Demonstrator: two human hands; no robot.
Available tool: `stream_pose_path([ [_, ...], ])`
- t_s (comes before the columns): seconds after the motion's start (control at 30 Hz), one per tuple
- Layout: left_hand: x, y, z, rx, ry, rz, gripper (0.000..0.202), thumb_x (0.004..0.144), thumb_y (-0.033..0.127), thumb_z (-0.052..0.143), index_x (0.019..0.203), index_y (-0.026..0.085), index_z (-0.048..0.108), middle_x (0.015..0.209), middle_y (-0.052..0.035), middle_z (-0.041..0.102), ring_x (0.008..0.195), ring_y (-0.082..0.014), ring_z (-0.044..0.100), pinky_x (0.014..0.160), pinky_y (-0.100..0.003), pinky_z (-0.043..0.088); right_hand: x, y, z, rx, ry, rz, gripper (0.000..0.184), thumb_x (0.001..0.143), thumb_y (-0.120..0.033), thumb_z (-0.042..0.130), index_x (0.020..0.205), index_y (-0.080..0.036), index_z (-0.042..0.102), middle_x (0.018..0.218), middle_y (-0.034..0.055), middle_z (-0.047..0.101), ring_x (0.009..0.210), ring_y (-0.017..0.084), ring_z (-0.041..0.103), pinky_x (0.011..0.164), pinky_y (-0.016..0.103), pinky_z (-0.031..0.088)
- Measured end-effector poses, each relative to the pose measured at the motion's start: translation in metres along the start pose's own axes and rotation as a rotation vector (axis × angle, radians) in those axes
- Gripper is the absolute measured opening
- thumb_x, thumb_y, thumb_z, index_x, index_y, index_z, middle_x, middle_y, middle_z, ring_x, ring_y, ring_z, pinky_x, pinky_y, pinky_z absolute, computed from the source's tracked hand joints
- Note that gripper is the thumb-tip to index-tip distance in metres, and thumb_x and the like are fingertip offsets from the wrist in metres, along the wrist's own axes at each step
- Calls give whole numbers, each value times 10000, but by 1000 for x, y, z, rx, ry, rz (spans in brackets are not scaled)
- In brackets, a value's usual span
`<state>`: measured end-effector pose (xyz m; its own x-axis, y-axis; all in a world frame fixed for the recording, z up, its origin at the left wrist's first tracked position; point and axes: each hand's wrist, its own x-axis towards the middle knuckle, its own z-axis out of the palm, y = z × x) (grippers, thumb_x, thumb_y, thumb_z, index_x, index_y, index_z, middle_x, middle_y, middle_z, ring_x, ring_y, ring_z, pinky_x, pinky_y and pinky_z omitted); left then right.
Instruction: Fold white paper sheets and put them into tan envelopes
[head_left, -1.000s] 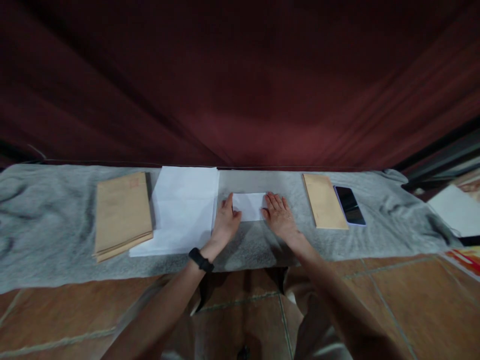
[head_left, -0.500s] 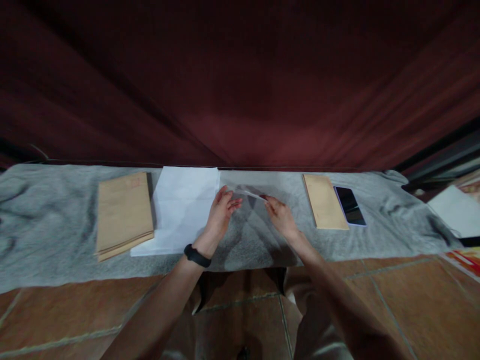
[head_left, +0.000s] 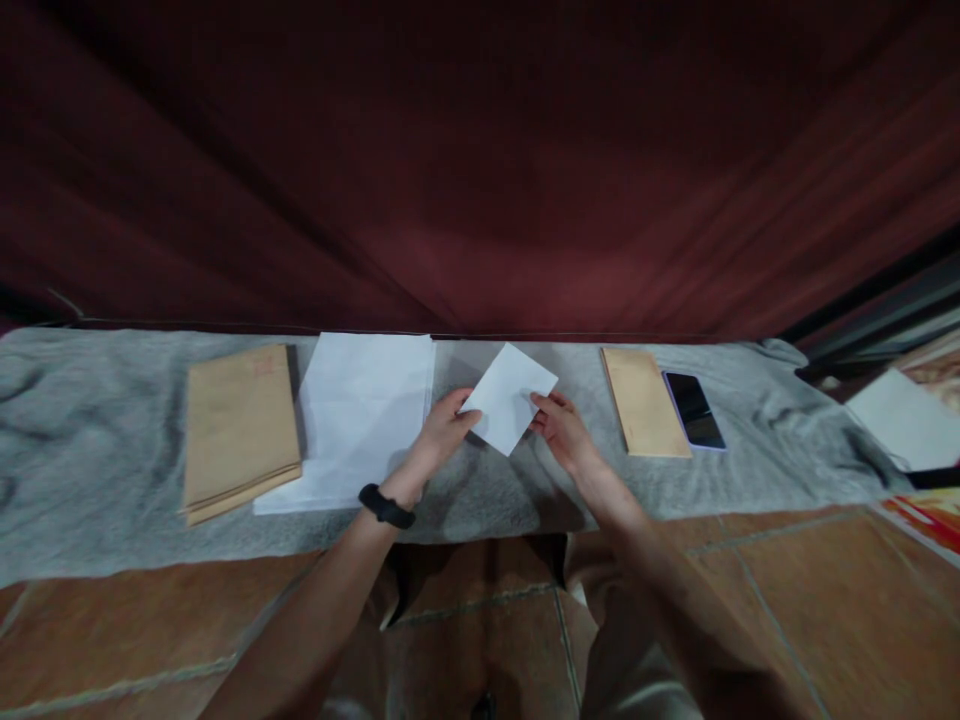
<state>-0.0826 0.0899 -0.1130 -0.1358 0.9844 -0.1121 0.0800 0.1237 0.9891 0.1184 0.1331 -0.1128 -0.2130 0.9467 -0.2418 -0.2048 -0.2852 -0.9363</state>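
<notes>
Between my hands is a small white rectangle of paper [head_left: 504,395], perhaps folded, its broad face turned up toward me. My left hand [head_left: 448,422] is closed on its left corner, thumb on top. On the right edge, my right hand [head_left: 556,420] pinches it, thumb above and fingers underneath. A stack of white paper sheets [head_left: 367,400] lies just left of my left hand. Left of that, brown envelopes [head_left: 241,425] are piled, overlapping the sheets' lower corner. To the right of my right hand rests a flat brown envelope [head_left: 646,405].
A phone [head_left: 694,410] with a purple edge lies beside the right envelope. Grey cloth [head_left: 780,430] covers the long narrow surface. Dark red fabric [head_left: 480,180] hangs behind it. White paper [head_left: 907,420] lies at far right, and floor tiles [head_left: 810,590] show below.
The white paper has turned from nearly edge-on to face up. My left hand has gone from loose, spread fingers to gripping its corner; the right hand still holds it.
</notes>
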Motion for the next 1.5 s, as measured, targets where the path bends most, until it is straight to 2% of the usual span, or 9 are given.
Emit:
stream_pose_path([
  [0.17, 14, -6, -17, 49, -55, 60, 303, 700, 281, 700, 981, 173, 729, 856, -7, 726, 758, -185, 656, 699, -284, 516, 10, -5, -26, -103, 35, 52, 273, 698, -352, 822, 891, -206, 695, 852, 28, 782, 674, 173, 711, 607, 278, 620],
  [0.33, 22, -10, -16, 275, 182, 121, 374, 780, 210, 645, 1145, 174, 716, 749, 1, 661, 717, -188, 642, 707, -311, 541, 6, -1, -28, -315, -106, 235, 178, 732, -305, 816, 801, -179, 712, 657, 16, 740, 526, 144, 662, 497, 241, 578],
  [0.5, 11, -8, 0, 665, 260, 374, 441, 900, 157, 536, 1330, 145, 631, 1430, -162, 583, 1352, -288, 530, 1131, -448, 444, 1, 5, -25, -334, -164, 331, 184, 813, -347, 749, 773, -172, 708, 668, 56, 762, 539, 165, 688, 507, 259, 580],
  [0.63, -8, -20, 29, 873, 82, 414, 490, 1017, 290, 437, 1479, 138, 494, 1642, -169, 364, 1526, -303, 326, 1233, -512, 314, 4, 10, -27, -369, -204, 325, 207, 819, -406, 742, 789, -205, 698, 633, 20, 751, 545, 173, 692, 524, 266, 572],
  [0.77, -27, -33, 51, 1059, -68, 434, 540, 1034, 363, 415, 1539, 171, 432, 1665, -118, 341, 1567, -292, 232, 1277, -534, 198, 4, 12, -27, -778, -104, 157, 209, 920, -379, 622, 817, -214, 697, 589, 25, 714, 520, 184, 666, 553, 288, 549],
  [0.9, -33, -35, 55, 1145, -59, 415, 542, 1038, 347, 374, 1551, 178, 421, 1664, -111, 342, 1573, -268, 219, 1288, -522, 165, -4, 14, -21, -1311, 127, -245, 271, 994, -307, 495, 1129, -192, 699, 963, 121, 779, 898, 255, 740, 822, 354, 565],
  [1.03, -30, -37, 55, 1179, -54, 395, 569, 1025, 284, 342, 1573, 136, 372, 1661, -133, 338, 1575, -255, 208, 1288, -506, 174, -11, 25, -6, -1436, -59, -499, 482, 1073, -325, 301, 1438, -135, 554, 1479, 145, 585, 1370, 237, 544, 1137, 380, 432],
  [1.17, -26, -41, 52, 1187, -42, 369, 592, 1005, 210, 306, 1583, 86, 328, 1654, -164, 338, 1575, -239, 198, 1285, -487, 202, -13, 41, 2, -1528, -230, -539, 549, 1092, -382, 280, 1578, -152, 386, 1655, 77, 357, 1533, 221, 323, 1270, 436, 232],
  [1.5, -26, -47, 33, 1161, 149, 276, 613, 1002, 301, 402, 1558, 49, 353, 1642, -236, 325, 1556, -334, 251, 1240, -551, 273, -5, 48, -28, -1643, -93, -568, 605, 1080, -420, 332, 1605, -119, 319, 1665, 125, 309, 1541, 269, 299, 1259, 487, 216],
])
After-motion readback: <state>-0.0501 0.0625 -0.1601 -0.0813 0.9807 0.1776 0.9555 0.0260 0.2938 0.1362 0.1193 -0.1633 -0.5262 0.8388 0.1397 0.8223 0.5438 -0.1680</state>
